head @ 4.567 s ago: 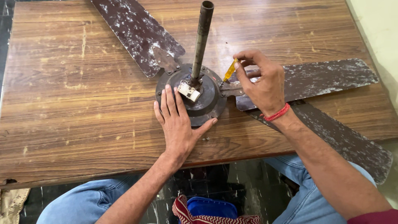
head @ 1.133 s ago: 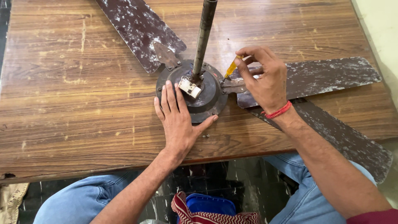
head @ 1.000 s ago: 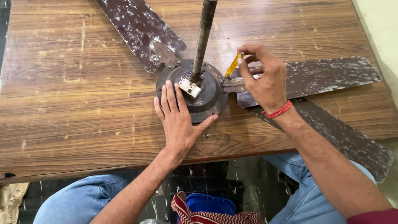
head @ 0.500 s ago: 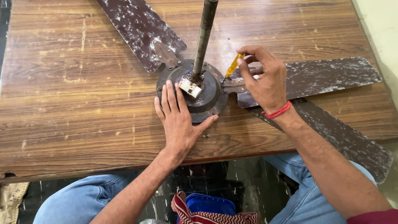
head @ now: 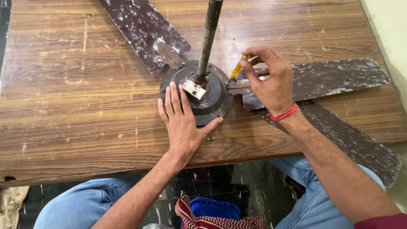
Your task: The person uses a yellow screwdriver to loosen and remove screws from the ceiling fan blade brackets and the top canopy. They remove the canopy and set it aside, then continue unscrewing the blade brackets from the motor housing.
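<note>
Head view: looks straight down on a worn wooden table [head: 63,106] with a dismantled ceiling fan lying on it.
Fan motor housing [head: 212,99]: a dark round metal body, flat on the table near its front edge, between the two hands.
Down rod [head: 208,38]: a rusty tube rising from the hub toward the camera, with a small white block [head: 194,89] at its foot.
Blades: one mottled brown blade [head: 142,29] runs off up-left; another blade [head: 322,78] runs right, joined to the housing by a metal bracket [head: 237,88]; a third blade [head: 352,144] lies loose beneath it, overhanging the table edge.
Left hand [head: 182,125]: laid flat on the near part of the housing, fingers spread and straight, gripping nothing, pressing down.
Right hand [head: 271,80]: fingertips pinched narrow around a yellow-handled screwdriver [head: 238,68], its tip set down at the bracket beside the housing rim.
Loose bits: two small screws [head: 210,138] sit on the table just beside the left thumb.
Handling, as a judgement: the housing looks heavy, rigid and unlikely to slide under a flat palm; the blades seem thin, stiff sheet with flaking paint, best held near the bracket rather than the tip; the screwdriver is light and slim, needing a fingertip hold.
Below the table: denim-clad knees and a blue tub [head: 214,210] with a striped red cloth.
</note>
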